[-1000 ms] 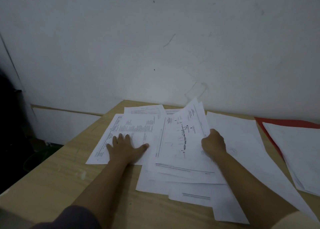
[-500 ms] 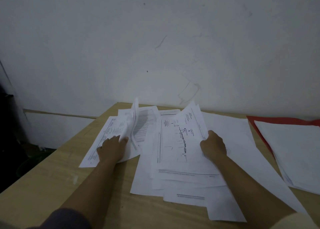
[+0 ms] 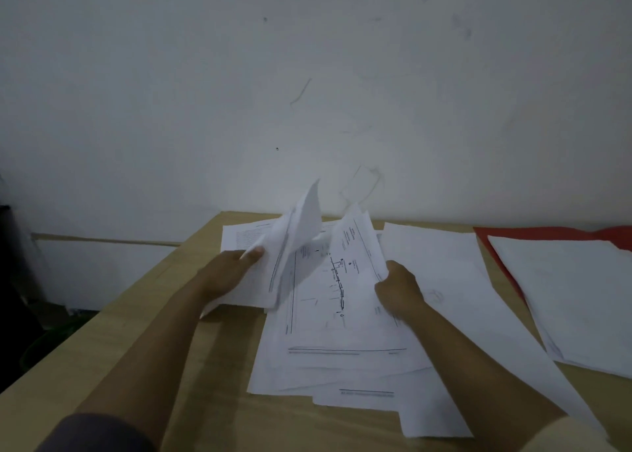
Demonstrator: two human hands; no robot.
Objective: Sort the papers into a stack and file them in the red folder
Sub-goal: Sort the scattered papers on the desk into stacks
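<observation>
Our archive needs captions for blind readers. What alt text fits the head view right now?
A person's left hand holds up a few printed sheets above a wooden table, while the right hand grips the edge of a diagram page topping a loose paper pile. A red folder with a white sheet on it lies at far right.

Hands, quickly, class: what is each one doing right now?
Left hand: grips the lifted sheets.
Right hand: grips the right edge of the drawing sheet.
</observation>
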